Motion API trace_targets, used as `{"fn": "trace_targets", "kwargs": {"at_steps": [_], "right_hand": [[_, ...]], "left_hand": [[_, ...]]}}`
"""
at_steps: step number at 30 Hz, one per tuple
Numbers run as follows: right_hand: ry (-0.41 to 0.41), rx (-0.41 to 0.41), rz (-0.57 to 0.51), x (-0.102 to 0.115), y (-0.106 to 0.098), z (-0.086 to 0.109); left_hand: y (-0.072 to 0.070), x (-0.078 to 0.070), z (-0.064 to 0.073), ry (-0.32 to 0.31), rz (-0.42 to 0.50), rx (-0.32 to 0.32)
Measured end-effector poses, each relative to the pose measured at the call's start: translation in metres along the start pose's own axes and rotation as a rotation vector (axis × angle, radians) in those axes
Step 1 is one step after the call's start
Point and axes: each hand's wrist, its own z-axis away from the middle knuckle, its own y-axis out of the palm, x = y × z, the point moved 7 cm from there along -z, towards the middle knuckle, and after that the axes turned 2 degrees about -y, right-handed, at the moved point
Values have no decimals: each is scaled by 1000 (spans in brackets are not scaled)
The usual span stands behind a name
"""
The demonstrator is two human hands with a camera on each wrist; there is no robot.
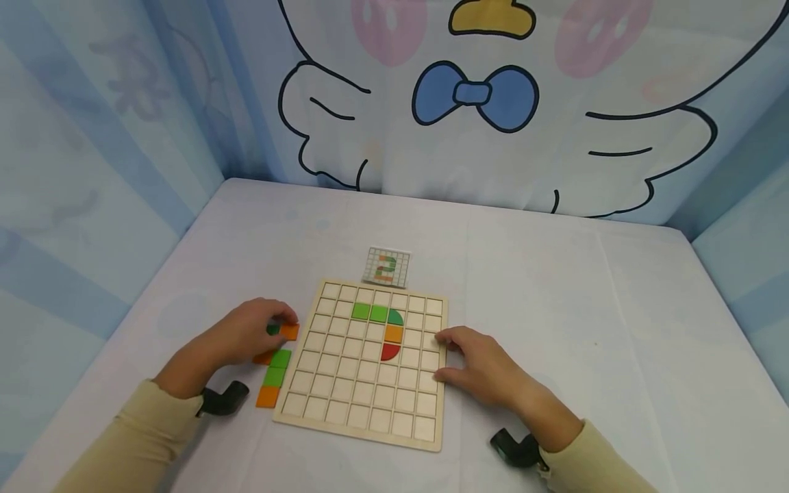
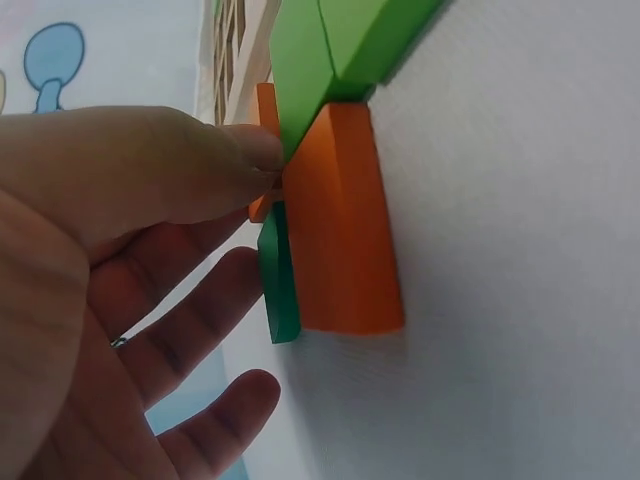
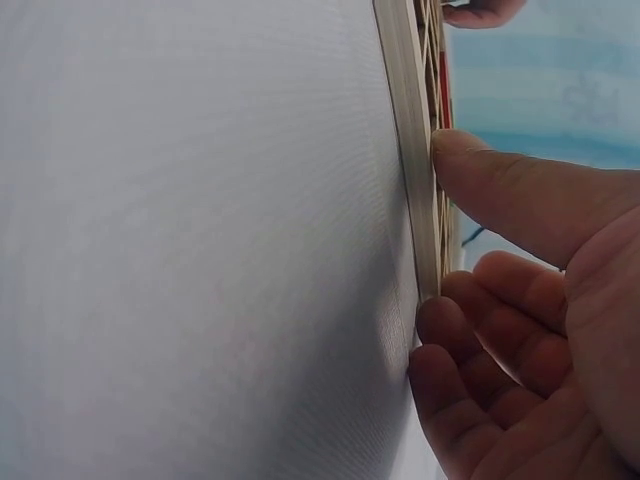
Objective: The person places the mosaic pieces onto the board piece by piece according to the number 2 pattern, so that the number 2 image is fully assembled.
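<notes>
My left hand [image 1: 255, 330] is at the loose tiles left of the grid board, with thumb and fingertips pinching an orange square tile [image 1: 290, 333]. Beside that tile, a dark green piece [image 2: 279, 275] shows under the fingers. Another orange tile [image 2: 345, 220] lies close below the thumb. On the wooden grid board [image 1: 364, 433] are two light green squares [image 1: 370, 312], a dark green rounded piece [image 1: 396, 317], an orange square [image 1: 393, 333] and a red rounded piece [image 1: 390, 352]. My right hand [image 1: 483, 366] rests its thumb and fingertips on the board's right edge.
Behind the board lies a small pattern card [image 1: 386, 267] printed with a coloured figure on a grid. Two light green tiles [image 1: 277, 368] and an orange tile [image 1: 268, 397] line the board's left edge. A patterned curtain [image 1: 474, 150] stands behind the white table [image 1: 555, 287].
</notes>
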Motion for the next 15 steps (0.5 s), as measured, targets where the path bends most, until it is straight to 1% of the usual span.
{"fn": "trace_targets", "kwargs": {"at_steps": [3, 11, 15], "right_hand": [[-4, 2, -3, 1, -1, 0], [9, -1, 2, -1, 1, -1], [19, 6, 1, -2, 2, -1]], "left_hand": [[0, -1, -1, -1, -10, -3], [-2, -2, -2, -34, -38, -2], [-6, -4, -2, -37, -67, -26]]}}
